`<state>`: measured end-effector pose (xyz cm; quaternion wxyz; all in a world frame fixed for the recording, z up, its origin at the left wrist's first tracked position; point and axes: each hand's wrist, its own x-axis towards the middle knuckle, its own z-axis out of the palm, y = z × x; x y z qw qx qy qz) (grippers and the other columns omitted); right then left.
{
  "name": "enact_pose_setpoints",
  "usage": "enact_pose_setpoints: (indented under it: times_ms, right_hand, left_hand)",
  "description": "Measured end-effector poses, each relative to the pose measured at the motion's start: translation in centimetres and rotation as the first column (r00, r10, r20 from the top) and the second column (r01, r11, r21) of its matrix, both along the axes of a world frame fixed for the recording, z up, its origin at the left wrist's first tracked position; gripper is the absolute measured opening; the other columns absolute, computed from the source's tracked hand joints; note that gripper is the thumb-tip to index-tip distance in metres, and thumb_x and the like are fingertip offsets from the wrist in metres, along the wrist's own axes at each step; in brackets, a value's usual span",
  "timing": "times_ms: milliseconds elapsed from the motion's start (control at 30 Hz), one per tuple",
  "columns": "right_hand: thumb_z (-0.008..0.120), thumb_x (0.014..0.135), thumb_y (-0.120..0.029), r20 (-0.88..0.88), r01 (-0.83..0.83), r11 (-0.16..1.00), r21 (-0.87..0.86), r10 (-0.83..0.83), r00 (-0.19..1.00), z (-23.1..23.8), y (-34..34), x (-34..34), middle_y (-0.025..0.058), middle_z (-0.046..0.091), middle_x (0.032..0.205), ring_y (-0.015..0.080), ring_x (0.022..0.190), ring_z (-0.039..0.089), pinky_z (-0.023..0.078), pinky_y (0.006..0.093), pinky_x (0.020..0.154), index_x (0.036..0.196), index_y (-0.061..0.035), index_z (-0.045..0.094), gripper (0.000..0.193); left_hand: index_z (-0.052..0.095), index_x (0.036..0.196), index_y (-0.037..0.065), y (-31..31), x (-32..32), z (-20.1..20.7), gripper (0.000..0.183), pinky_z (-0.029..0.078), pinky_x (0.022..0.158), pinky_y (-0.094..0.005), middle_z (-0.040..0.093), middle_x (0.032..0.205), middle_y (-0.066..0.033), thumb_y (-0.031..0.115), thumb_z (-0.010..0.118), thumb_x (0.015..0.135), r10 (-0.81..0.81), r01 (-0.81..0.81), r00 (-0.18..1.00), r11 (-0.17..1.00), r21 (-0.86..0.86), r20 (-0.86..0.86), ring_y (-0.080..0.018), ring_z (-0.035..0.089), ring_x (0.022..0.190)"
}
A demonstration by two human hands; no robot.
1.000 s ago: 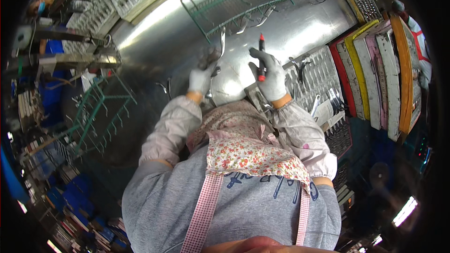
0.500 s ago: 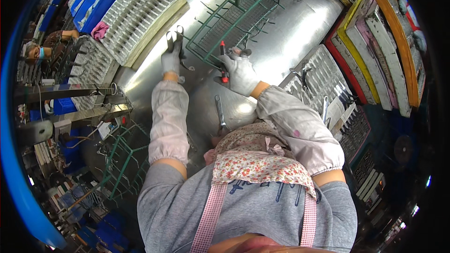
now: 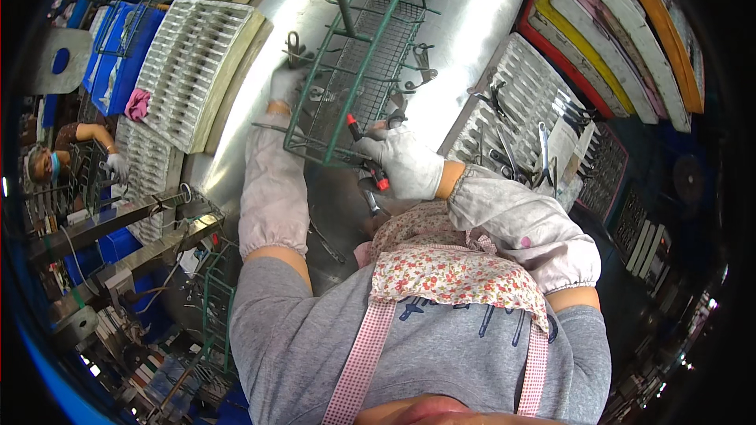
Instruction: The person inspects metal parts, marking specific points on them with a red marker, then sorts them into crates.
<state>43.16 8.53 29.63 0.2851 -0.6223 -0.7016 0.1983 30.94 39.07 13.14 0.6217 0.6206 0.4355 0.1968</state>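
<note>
One gloved right hand (image 3: 409,164) is gripping a slim red-and-black marker (image 3: 376,170) by a green wire rack (image 3: 368,64) over the shiny counter (image 3: 480,0); the left hand (image 3: 287,80) is hovering opposite, its grip unclear. Ridged grey trays (image 3: 197,67) are flanking both; one prong is crossing the left sleeve (image 3: 276,185).

Workshop: metal bench (image 3: 465,27), green rack (image 3: 370,63)

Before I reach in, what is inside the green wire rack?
Fine grey mesh shows between the bars of the green wire rack. The right hand holds a red-and-black marker by its near end. What lies directly beneath the mesh is covered.
</note>
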Motion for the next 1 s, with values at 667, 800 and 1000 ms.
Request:
enact_pose_setpoints:
  times_ms: [667, 800, 1000]
  right_hand:
    - [0.07, 0.071, -0.015, -0.207, 0.298, 0.906, 0.301, -0.243, 0.948, -4.3, -9.6, 9.9, 0.0096, 0.066, 0.082, 0.0321, 0.08, 0.064, 0.05, 0.0422, 0.077, 0.107, -0.0132, 0.065, 0.037]
    - [0.068, 0.078, -0.01, -0.032, 0.811, 0.571, -0.125, -0.819, 0.572, -11.9, -19.5, 17.6, 0.0182, 0.068, 0.083, 0.0354, 0.074, 0.068, 0.056, 0.0452, 0.069, 0.111, -0.008, 0.061, 0.034]
    - [0.065, 0.078, -0.014, 0.3, 0.91, 0.401, -0.109, -0.859, 0.414, -20.8, -29.7, 31.6, 0.0183, 0.068, 0.079, 0.037, 0.077, 0.067, 0.052, 0.0487, 0.071, 0.106, -0.0125, 0.064, 0.028]
  left_hand:
    - [0.068, 0.114, 0.001, 5.3, -6.7, 0.9, 0.038, 0.054, 0.068, -0.0358, 0.072, 0.093, -0.0125, 0.028, 0.068, 0.088, -0.198, 0.466, 0.562, 0.878, 0.11, -0.803, -0.0241, 0.068, 0.074]
    - [0.068, 0.111, -0.001, -0.3, -11.4, -0.1, 0.04, 0.054, 0.067, -0.0361, 0.072, 0.092, -0.0117, 0.031, 0.071, 0.089, -0.483, 0.155, 0.201, 0.875, -0.46, -0.852, -0.0246, 0.068, 0.073]
    - [0.07, 0.107, -0.001, -19.9, 2.6, 3.5, 0.047, 0.053, 0.074, -0.0351, 0.072, 0.093, -0.0099, 0.043, 0.069, 0.089, -0.728, 0.613, -0.24, 0.399, -0.682, -0.642, -0.0186, 0.066, 0.078]
